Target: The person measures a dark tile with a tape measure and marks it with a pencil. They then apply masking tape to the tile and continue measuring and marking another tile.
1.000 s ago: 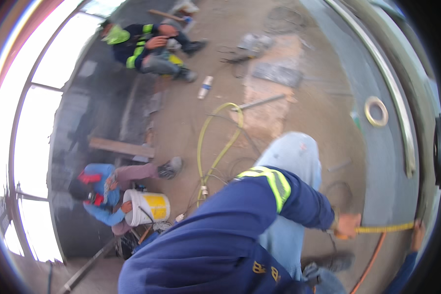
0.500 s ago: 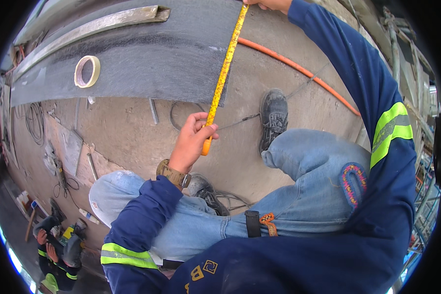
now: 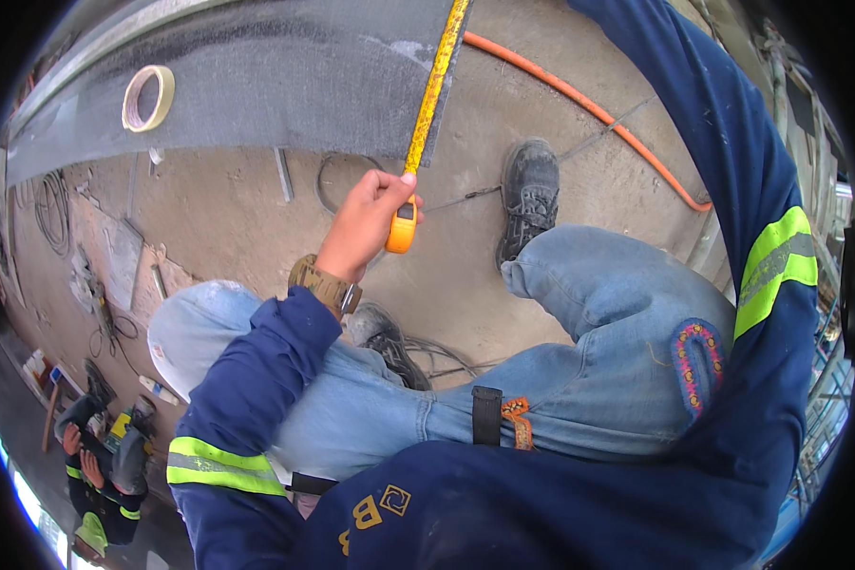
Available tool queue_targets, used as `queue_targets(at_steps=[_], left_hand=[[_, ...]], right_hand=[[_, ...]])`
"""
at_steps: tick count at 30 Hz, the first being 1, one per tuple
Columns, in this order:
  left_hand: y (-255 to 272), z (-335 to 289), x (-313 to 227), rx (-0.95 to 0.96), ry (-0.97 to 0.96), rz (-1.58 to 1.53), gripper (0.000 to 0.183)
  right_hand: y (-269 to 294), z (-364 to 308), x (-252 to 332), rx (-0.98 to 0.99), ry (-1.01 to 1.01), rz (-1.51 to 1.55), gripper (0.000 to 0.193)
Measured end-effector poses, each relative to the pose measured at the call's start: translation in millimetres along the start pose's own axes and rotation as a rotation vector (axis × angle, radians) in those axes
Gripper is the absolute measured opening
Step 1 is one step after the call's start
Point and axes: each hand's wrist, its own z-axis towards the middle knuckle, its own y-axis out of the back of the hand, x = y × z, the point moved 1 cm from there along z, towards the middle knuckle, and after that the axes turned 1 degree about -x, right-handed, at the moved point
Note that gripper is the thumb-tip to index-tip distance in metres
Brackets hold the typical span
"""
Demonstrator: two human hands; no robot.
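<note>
My left hand (image 3: 359,220) grips a yellow-orange tape measure (image 3: 402,229), its thumb resting where the blade comes out. From the case the yellow blade (image 3: 433,93) runs up along the right end of a dark grey sheet (image 3: 275,100) and leaves the picture at the top. My right arm (image 3: 679,90) reaches up past the top edge, so the right hand is out of sight. On the sheet, toward the left, a roll of cream masking tape (image 3: 149,98) lies flat.
An orange hose (image 3: 579,99) crosses the floor right of the sheet. My black shoe (image 3: 529,195) stands near a thin cable. Coiled cable (image 3: 53,211) and a power tool (image 3: 98,296) lie at left. Another person (image 3: 104,475) sits at lower left. Scaffolding poles rise on the right.
The view has shifted, and my right hand has gone out past the top edge. My left hand still holds the tape measure, its case now turned more into view below the sheet's corner.
</note>
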Motion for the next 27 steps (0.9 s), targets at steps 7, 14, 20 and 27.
queue_targets(at_steps=[7, 14, 20, 27], left_hand=[[-10, 11, -8, -0.047, 0.025, 0.032, 0.048], [-2, 21, -3, -0.046, 0.050, 0.005, 0.054], [-5, 23, -6, -0.007, 0.031, 0.040, 0.051], [-2, 26, -5, 0.006, 0.001, 0.102, 0.048]], right_hand=[[-7, 0, -2, -0.058, 0.035, -0.036, 0.016], [-8, -3, 8, -0.056, 0.016, -0.050, 0.016], [-9, -3, 8, -0.018, 0.057, -0.041, 0.016], [-5, -9, 6, -0.064, 0.189, -0.107, 0.021]])
